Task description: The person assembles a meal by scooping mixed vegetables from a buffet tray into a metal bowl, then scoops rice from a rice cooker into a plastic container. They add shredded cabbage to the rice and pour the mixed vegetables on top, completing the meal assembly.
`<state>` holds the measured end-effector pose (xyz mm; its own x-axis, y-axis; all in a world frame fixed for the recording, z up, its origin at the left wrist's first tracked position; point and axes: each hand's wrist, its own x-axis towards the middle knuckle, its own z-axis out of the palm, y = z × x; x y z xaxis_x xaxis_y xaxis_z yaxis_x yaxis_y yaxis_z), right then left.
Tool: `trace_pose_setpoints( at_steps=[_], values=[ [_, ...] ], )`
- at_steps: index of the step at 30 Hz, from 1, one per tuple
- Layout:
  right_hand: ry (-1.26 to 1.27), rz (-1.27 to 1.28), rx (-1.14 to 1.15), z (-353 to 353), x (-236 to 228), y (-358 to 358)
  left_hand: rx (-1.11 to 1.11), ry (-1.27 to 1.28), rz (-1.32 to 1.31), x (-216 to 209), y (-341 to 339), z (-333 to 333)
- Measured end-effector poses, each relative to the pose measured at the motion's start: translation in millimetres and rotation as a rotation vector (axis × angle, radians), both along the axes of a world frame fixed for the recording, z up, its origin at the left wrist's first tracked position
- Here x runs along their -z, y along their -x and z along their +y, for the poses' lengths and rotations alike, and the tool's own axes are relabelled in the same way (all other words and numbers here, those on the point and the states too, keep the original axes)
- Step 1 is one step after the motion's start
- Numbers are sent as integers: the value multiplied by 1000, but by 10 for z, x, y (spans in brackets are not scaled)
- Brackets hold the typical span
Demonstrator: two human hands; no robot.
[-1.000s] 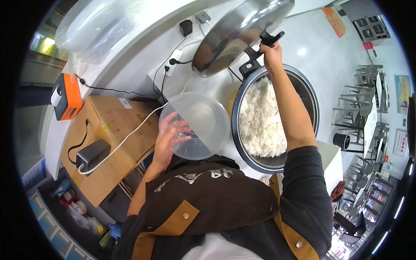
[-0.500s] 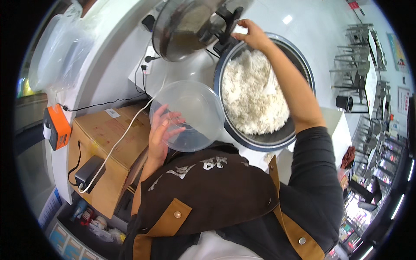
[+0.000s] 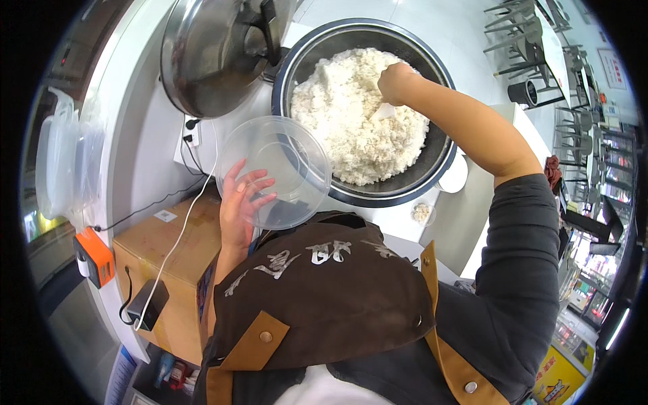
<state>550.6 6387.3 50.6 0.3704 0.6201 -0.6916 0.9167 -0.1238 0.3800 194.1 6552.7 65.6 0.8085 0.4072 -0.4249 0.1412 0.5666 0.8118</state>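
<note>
A big round rice cooker stands before me, its dark pot heaped with white cooked rice. Over the right part of the heap, my right hand is closed round a white rice paddle; the blade touches the rice and most of the handle is hidden by the fist. My left hand holds a clear round plastic container from its left side, its fingers showing through the wall. The container has nothing visible in it and overlaps the cooker's near-left rim.
The cooker's raised lid stands at the far left. Below it are a power socket and cables. A cardboard box sits at the left with a black adapter. A small dish lies near the cooker's right front.
My right hand has moved from beside the lid handle down to the rice and taken hold of the paddle. The view has shifted; my left hand still holds the container.
</note>
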Motion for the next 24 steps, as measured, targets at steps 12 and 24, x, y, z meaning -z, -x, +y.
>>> trace_pose_setpoints(
  at_steps=[12, 24],
  values=[
    [-574, -184, 454, -1485, -1445, 251, 111, 20, -18, 51, -347, -42],
    [-597, 194, 1017, -2236, -596, 689, 126, -11, 19, -24, -459, -67]
  ],
)
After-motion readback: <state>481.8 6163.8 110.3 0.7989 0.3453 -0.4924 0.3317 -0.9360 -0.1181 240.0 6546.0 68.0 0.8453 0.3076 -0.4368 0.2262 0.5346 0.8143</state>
